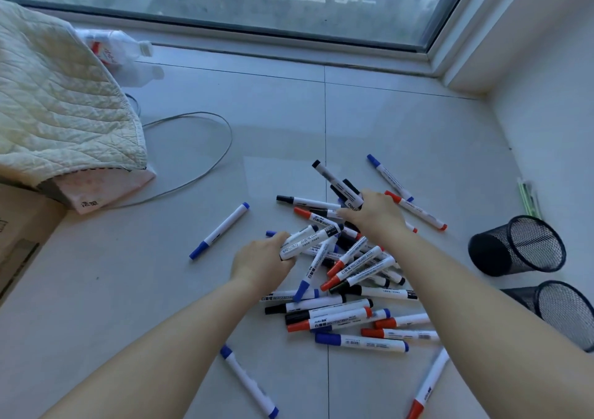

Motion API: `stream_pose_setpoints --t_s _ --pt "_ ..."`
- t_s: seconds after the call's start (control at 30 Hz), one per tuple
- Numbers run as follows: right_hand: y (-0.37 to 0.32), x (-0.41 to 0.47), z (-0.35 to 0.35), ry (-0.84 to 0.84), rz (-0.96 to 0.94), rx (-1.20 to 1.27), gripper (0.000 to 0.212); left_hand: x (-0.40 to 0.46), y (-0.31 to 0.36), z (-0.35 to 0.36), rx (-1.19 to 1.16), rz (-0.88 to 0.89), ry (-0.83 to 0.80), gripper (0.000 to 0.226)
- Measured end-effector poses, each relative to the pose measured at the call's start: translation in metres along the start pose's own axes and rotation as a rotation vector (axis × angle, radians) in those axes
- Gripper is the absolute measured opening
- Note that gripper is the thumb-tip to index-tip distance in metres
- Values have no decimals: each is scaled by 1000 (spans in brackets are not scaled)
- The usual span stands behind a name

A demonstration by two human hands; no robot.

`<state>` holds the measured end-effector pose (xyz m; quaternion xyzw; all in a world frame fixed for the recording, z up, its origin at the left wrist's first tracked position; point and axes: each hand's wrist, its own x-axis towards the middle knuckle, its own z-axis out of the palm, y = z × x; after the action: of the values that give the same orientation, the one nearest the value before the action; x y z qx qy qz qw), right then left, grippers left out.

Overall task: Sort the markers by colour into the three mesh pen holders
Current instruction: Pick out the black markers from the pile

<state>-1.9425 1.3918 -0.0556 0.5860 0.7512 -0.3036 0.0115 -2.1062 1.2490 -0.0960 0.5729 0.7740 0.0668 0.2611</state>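
Markers (345, 287) heaped on tiled floor (160, 290), barrels reading "WHITEBOARD" | left hand (262, 262) closed around black-capped markers (310, 237) | right hand (374, 214) gripping black markers (337, 182), "deli" legible | two mesh holders (517, 245) tipped over, right

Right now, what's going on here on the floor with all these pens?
A person is picking whiteboard markers out of a mixed pile of blue, red and black ones on the tiled floor. The left hand grips a couple of markers, at least one black-capped; the right hand holds black-capped markers. Two black mesh pen holders lie tipped over on the right; nothing shows inside them. A few blue markers lie apart from the pile.
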Motion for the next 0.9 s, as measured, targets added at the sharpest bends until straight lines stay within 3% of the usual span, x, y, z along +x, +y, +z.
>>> stream_pose_setpoints --t_s 0.17,0.4,0.7,0.8,0.9 --pt "-5 20 -1 -18 -74 -137 13 9 12 14 -100 -26 -19 18" --pt "-15 44 3 -71 -156 -235 32 7 8 17 -186 -192 54 15" --pt "-34 68 28 -161 -284 -397 21 12 6 17 -127 -202 24 21" --pt "-36 71 31 -167 -334 -449 20 10 0 12 -182 -174 15 13" --pt "-34 71 26 -160 -320 -422 16 6 -9 6 -275 -160 3 19"
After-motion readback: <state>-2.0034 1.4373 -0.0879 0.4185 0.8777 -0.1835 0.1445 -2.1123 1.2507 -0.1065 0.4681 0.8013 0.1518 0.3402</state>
